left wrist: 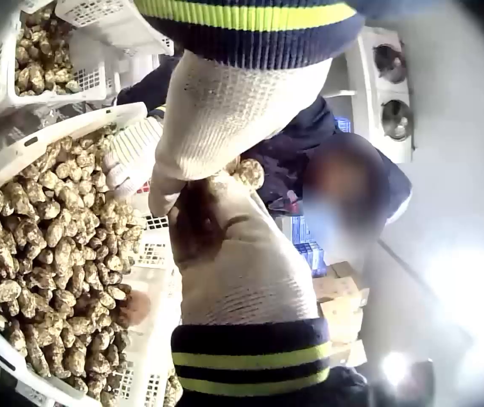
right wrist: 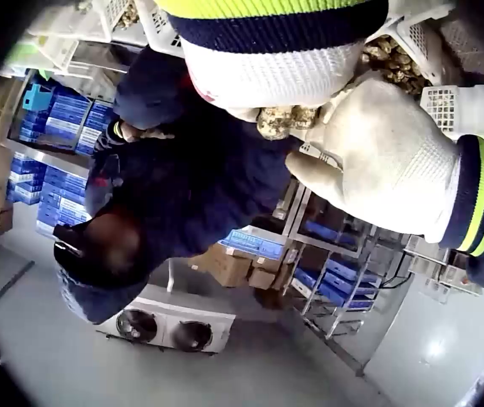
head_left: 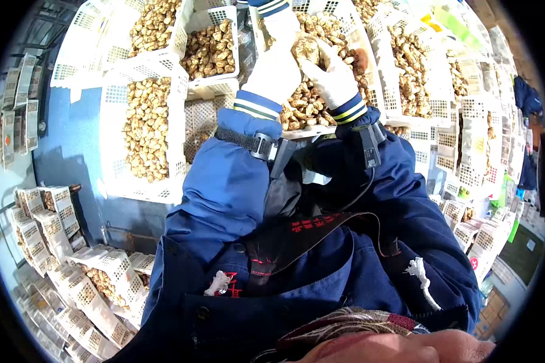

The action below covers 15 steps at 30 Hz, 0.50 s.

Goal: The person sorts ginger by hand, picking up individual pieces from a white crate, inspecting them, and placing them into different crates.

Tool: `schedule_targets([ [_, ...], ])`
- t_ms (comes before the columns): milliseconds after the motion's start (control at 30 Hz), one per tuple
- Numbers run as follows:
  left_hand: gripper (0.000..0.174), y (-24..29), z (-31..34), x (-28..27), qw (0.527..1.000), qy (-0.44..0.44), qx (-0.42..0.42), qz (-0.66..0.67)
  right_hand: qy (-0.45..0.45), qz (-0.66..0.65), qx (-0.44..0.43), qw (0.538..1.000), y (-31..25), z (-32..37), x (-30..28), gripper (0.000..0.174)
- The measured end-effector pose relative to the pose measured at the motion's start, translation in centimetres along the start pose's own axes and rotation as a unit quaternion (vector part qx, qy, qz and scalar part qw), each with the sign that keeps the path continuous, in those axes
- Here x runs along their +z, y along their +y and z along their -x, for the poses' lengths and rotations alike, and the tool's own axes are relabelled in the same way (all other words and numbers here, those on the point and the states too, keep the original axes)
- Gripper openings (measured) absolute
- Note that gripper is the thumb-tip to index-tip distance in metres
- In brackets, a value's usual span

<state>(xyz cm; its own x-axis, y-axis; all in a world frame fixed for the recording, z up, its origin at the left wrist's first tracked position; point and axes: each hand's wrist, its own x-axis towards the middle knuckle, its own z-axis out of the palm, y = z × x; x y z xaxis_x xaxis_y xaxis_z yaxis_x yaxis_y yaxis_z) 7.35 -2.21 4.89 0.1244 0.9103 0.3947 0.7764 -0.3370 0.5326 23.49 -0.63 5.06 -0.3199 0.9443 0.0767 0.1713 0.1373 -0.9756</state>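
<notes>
Mottled brown-and-cream mushrooms (head_left: 307, 49) are held between my two white-gloved hands, above a white crate (head_left: 378, 81) of similar pieces. My left hand (head_left: 275, 74) is at their left, its fingers partly hidden in the head view. From the right, my right hand (head_left: 334, 77) grips them with thumb and fingers. Two rounded mushroom ends (right wrist: 276, 123) show between the gloves in the right wrist view. In the left wrist view, one mushroom (left wrist: 249, 173) sticks out past the gloves, above the loose mushrooms (left wrist: 64, 263) heaped in the crate.
Perforated white crates (head_left: 178, 139) of mushrooms stand left and right of the work. Across from me, another person (right wrist: 191, 170) in dark clothes has a gloved hand (left wrist: 132, 157) at the crate. Stacked crates (head_left: 109, 272) fill the lower left. Blue boxes (right wrist: 64, 191) lie beyond.
</notes>
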Motion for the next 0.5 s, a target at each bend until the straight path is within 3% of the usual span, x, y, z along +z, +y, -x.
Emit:
schedule_targets([
  [67, 0.044, 1.3, -0.1, -1.2, 0.988, -0.005, -0.083, 0.128, -0.017, -0.035, 0.016, 0.999, -0.4, 0.2, -0.5, 0.057],
  [100, 0.041, 1.5, -0.1, -1.4, 0.995, -0.005, -0.056, 0.081, -0.024, -0.051, 0.024, 0.998, -0.6, 0.4, -0.8, 0.057],
  [167, 0.038, 2.0, -0.2, -1.6, 1.000, -0.004, 0.002, -0.013, -0.029, -0.212, 0.065, 0.975, -0.8, 0.9, -1.5, 0.054],
  [200, 0.041, 2.8, -0.4, -1.7, 0.998, -0.023, -0.061, 0.017, -0.018, -0.237, 0.076, 0.968, -1.0, 1.3, -2.5, 0.052],
  [233, 0.045, 3.7, -0.5, -2.3, 0.997, -0.017, -0.065, 0.029, -0.007, -0.261, 0.086, 0.962, -1.1, 1.7, -3.6, 0.051],
  [300, 0.052, 5.3, -0.7, -3.7, 0.996, -0.007, -0.070, 0.060, -0.044, -0.497, 0.088, 0.862, -2.1, 2.8, -5.4, 0.051],
  [333, 0.055, 4.9, -1.0, -3.1, 0.998, 0.032, -0.050, 0.038, -0.040, -0.488, 0.095, 0.866, -3.7, 3.7, -6.4, 0.050],
  [400, 0.053, 1.0, -1.7, 0.3, 0.972, 0.041, 0.151, -0.174, -0.037, -0.492, 0.090, 0.865, -5.9, 4.8, -7.7, 0.050],
  [433, 0.052, 0.0, -1.7, 0.9, 0.968, 0.029, 0.164, -0.186, -0.070, -0.441, 0.098, 0.889, -4.8, 5.1, -9.4, 0.052],
  [467, 0.051, -1.0, -1.7, 1.4, 0.964, 0.017, 0.178, -0.198, -0.045, -0.449, 0.092, 0.888, -4.8, 5.9, -10.5, 0.052],
  [500, 0.047, -0.5, -1.9, 1.8, 0.995, -0.029, 0.090, 0.016, -0.022, -0.458, 0.087, 0.884, -4.8, 6.8, -11.4, 0.051],
])
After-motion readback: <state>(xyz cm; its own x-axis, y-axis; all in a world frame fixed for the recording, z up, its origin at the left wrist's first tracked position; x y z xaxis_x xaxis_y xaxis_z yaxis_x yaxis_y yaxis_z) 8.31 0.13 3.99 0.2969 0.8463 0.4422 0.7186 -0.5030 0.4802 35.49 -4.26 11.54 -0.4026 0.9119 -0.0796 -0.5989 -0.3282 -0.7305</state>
